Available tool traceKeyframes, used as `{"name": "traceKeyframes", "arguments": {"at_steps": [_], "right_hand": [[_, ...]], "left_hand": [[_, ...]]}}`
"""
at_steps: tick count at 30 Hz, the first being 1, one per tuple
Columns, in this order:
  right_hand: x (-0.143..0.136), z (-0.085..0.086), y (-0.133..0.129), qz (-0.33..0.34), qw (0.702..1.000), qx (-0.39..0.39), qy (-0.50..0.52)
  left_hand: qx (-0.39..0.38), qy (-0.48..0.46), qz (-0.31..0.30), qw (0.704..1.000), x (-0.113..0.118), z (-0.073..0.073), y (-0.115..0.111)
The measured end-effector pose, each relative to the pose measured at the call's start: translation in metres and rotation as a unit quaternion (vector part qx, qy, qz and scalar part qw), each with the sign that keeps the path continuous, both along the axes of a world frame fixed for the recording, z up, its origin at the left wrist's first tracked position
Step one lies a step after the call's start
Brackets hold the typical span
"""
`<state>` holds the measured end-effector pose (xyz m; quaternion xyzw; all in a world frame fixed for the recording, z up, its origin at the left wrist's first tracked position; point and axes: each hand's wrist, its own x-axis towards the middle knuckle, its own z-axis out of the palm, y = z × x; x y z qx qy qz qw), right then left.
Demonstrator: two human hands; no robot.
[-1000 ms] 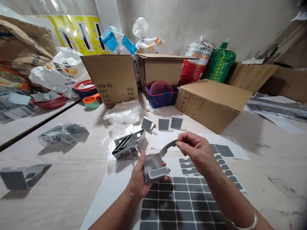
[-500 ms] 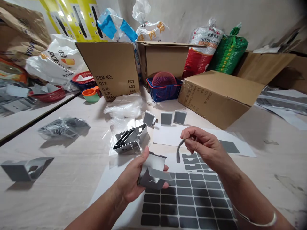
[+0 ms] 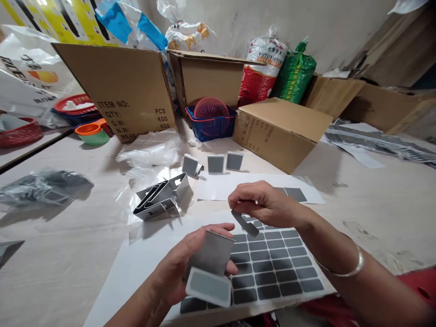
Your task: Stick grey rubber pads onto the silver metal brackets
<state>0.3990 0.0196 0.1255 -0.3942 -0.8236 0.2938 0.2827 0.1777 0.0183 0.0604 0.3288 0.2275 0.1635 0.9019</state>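
My left hand holds a folded grey card piece, whose lower flap shows a grey rounded rectangle with a pale border. Pinched between thumb and fingers of my right hand is a thin dark grey sticker strip, curved and hanging down. Beneath both hands lies a sheet of dark grey rounded stickers. A folded black and grey piece with a white apple logo stands left of the hands. Farther back, small grey square-faced pieces stand in a row near a white sheet.
Clear plastic bags and a bagged grey bundle lie at the left. Behind are cardboard boxes, a blue basket, a green cup and a red-and-white sack. Grey strips lie far right.
The view has shifted right, so the background sits farther left. The card piece in my left hand has turned, showing its grey faces. The strip in my right hand now slants over the sticker sheet.
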Motion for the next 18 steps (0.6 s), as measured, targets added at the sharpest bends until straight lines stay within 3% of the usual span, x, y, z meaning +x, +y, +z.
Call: {"name": "traceKeyframes", "arguments": {"at_steps": [7, 14, 18], "right_hand": [[-0.006, -0.012, -0.001, 0.027, 0.999, -0.001, -0.017], [-0.017, -0.014, -0.006, 0.037, 0.999, -0.017, -0.023], [-0.02, -0.019, -0.011, -0.008, 0.997, -0.071, 0.027]], "left_hand": [[0.016, -0.044, -0.032, 0.998, -0.014, 0.005, -0.015], [0.025, -0.018, 0.0, 1.0, -0.014, 0.003, -0.022], [0.017, -0.018, 0.018, 1.0, -0.014, 0.0, -0.023]]}}
